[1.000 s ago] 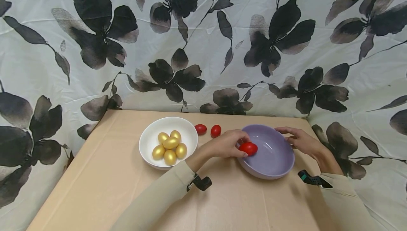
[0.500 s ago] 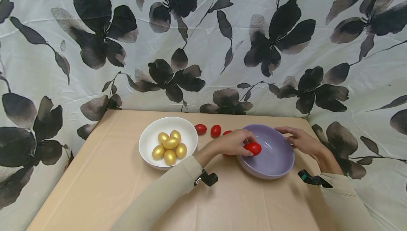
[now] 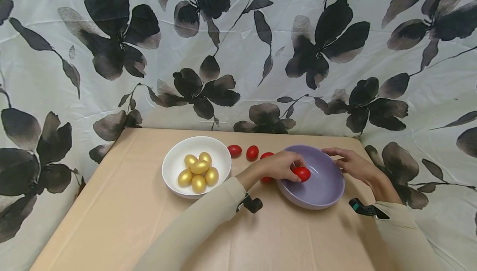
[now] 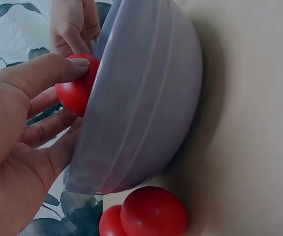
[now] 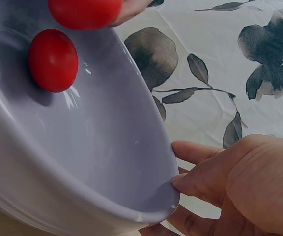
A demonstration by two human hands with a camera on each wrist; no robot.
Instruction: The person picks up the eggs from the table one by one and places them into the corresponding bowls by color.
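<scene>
Head view gives us six gold eggs (image 3: 199, 167) in a white bowl (image 3: 169, 155), four red eggs (image 3: 252, 153) outside; left wrist, our left hand (image 4: 14, 162) pinching a fifth (image 4: 75, 93) at the purple bowl (image 4: 141, 98); right wrist, our right hand (image 5: 249, 182) gripping its rim, a sixth (image 5: 53, 61) inside.

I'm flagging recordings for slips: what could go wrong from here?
The held red egg could slip from the left hand or knock the second red egg inside the purple bowl. The bowl might shift, since the right hand holds only its rim. Loose red eggs beside the bowl could roll if brushed.
</scene>
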